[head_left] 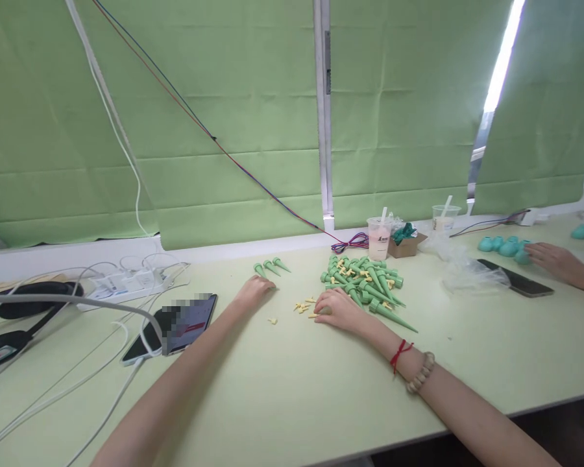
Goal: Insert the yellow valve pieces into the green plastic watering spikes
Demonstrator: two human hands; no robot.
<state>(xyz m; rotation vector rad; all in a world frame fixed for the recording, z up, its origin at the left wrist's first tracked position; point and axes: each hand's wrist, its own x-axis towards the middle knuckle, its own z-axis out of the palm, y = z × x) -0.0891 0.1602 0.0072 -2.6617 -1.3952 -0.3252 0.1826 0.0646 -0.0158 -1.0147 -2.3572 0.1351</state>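
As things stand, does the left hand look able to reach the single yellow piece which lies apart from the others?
Probably yes: the yellow piece lies on the table close to the left hand, and nothing appears to stand between them.

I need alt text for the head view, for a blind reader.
A person's right hand is beside small yellow pieces, next to a heap of green spikes on a pale table; the left hand is near three more spikes.

Along the back edge of the table (pixel 272 402) sit a white power strip (pixel 126 285), a pink drink cup (pixel 379 241), a cardboard box (pixel 405 248) and another cup (pixel 442 222); clear plastic (pixel 460 277) and a dark phone (pixel 525 283) lie farther from that edge
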